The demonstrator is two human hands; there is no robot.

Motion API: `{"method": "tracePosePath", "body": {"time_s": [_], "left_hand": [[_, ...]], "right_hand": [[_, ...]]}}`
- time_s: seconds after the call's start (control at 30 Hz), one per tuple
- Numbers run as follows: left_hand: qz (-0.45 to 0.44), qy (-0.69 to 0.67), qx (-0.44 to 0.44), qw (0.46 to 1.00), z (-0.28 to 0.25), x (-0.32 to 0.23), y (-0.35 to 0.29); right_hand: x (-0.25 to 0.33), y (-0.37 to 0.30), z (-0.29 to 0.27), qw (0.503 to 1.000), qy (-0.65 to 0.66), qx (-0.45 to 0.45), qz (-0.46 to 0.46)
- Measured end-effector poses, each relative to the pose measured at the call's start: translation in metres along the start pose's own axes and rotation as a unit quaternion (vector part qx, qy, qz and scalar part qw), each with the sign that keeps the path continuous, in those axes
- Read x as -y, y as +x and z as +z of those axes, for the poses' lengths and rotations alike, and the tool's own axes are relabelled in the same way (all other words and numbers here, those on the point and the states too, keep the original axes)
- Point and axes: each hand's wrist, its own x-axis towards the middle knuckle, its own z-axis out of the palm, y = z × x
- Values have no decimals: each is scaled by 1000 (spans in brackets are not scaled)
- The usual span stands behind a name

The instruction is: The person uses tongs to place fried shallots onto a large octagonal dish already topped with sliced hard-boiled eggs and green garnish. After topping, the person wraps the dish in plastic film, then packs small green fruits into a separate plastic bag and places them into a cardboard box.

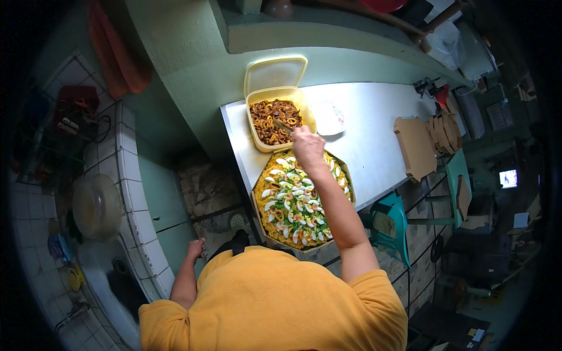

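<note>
My right hand (307, 146) is closed around a utensil (283, 125) dipping into the yellow tub of toppings (275, 121), just beyond the noodle tray (301, 199), while my left hand (195, 248) hangs loosely curled, empty, well back from it.

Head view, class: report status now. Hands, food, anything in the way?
Right hand shut on a utensil, dipping into yellow tub of fried rings. Left hand hangs low, loosely closed, holding nothing visible. Topped noodle platter beneath right arm; nothing blocking.

Home kitchen, tiled sink counter (132, 193), worktop (374, 134), noodle tray (301, 202), food tub (275, 120)
</note>
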Motion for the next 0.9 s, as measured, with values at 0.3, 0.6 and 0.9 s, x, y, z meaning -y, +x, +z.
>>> {"method": "tracePosePath", "body": {"time_s": [0.3,0.6,0.9], "left_hand": [[-41,26,-3,999,-8,2,-10],[19,9,-2,1000,-3,-1,-8],[-29,14,-3,999,-7,31,-12]], "right_hand": [[-10,9,-23,986,132,62,83],[-28,11,-26,983,123,72,112],[-53,-31,-15,974,184,-4,131]]}}
